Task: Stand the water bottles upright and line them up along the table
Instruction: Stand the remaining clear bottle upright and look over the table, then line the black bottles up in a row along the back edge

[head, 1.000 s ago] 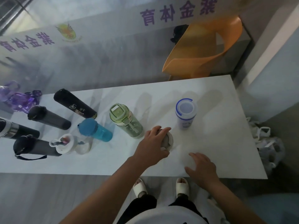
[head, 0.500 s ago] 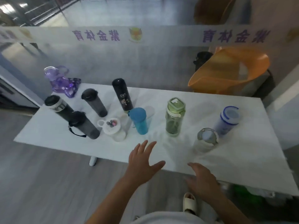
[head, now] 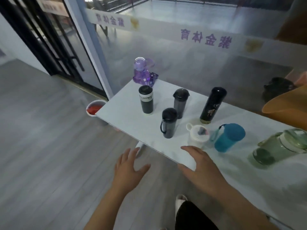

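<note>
Several bottles stand upright on the white table (head: pixel 126 117): a purple bottle (head: pixel 142 72) at the far corner, a dark flask with a silver band (head: pixel 146 102), a grey tumbler (head: pixel 180 102), a dark tumbler with a strap (head: pixel 168 122), a tall black flask (head: pixel 212 105), a white-lidded clear bottle (head: pixel 198 136), a blue bottle (head: pixel 228 137) and a green bottle (head: pixel 280 148). My left hand (head: pixel 129 170) hovers open off the table's near edge, over the floor. My right hand (head: pixel 201 165) is open at the near edge, just in front of the white-lidded bottle.
A white bucket (head: pixel 95 108) with red contents stands on the floor by the table's left end. A frosted glass wall (head: pixel 182 63) runs behind the table. An orange chair (head: pixel 289 107) sits at the far right. Grey wooden floor (head: pixel 41 146) lies to the left.
The view has swung left toward the table's left end. Both hands moved left with it, still holding nothing; the left hand is now off the table over the floor.
</note>
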Action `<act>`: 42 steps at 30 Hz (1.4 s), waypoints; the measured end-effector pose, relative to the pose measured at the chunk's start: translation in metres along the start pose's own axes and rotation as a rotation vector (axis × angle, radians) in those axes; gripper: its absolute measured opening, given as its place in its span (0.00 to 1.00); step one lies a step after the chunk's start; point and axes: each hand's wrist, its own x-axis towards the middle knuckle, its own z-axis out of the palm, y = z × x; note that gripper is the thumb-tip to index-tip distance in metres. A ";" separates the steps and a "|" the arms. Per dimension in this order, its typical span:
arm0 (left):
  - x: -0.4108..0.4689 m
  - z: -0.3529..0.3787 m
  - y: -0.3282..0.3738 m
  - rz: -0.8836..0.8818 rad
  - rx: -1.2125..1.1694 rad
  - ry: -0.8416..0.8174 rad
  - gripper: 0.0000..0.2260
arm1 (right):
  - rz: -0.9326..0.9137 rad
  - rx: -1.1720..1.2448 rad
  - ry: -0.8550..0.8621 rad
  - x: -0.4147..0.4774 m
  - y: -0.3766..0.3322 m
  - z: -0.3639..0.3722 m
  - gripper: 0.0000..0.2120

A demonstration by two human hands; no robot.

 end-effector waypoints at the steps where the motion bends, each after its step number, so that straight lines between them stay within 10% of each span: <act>1: 0.010 -0.009 -0.009 -0.009 0.002 0.010 0.33 | -0.052 -0.021 0.019 0.015 -0.015 -0.002 0.26; 16: 0.215 -0.079 -0.057 -0.061 0.135 -0.110 0.34 | -0.086 -0.196 -0.073 0.339 -0.099 0.018 0.37; 27: 0.345 -0.082 -0.070 -0.034 0.186 -0.292 0.33 | -0.017 -0.213 -0.137 0.413 -0.091 0.049 0.32; 42: 0.513 -0.089 -0.082 0.296 0.482 -0.567 0.35 | 0.439 -0.040 0.333 0.549 -0.095 0.003 0.37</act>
